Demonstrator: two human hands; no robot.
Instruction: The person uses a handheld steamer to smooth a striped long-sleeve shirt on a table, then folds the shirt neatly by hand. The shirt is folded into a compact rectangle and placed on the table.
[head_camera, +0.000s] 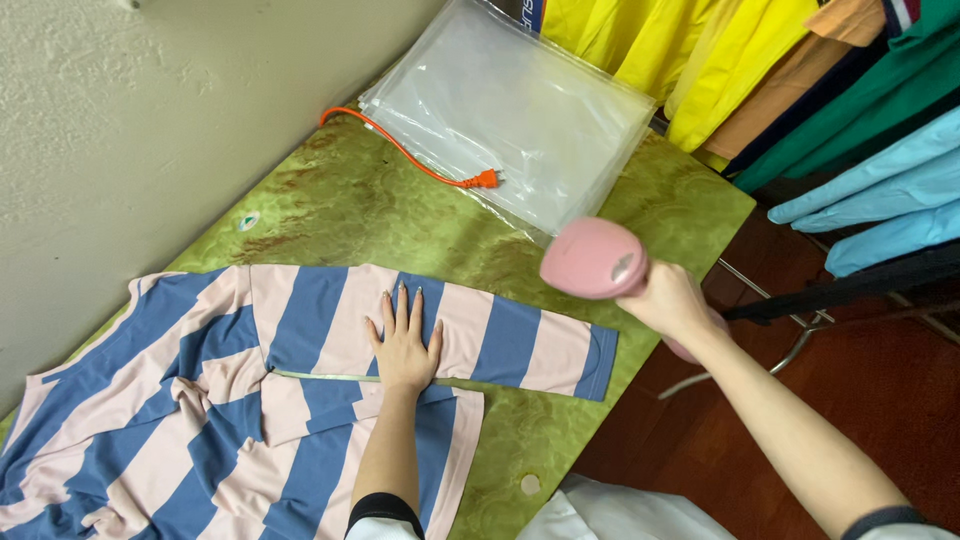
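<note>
With the left hand (405, 345) pressed flat, fingers spread, on the striped shirt (290, 390) sleeve at the table's (400, 215) six o'clock, and the right hand (675, 300) clenching the pink steamer (597, 259) at three o'clock, steam could scald those fingers.

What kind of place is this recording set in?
Probably a small clothing workroom or shop back room. Coloured garments hang on a rack, a pink-and-blue striped shirt lies flat on a green marbled table, and the right hand holds a pink handheld steamer.
</note>
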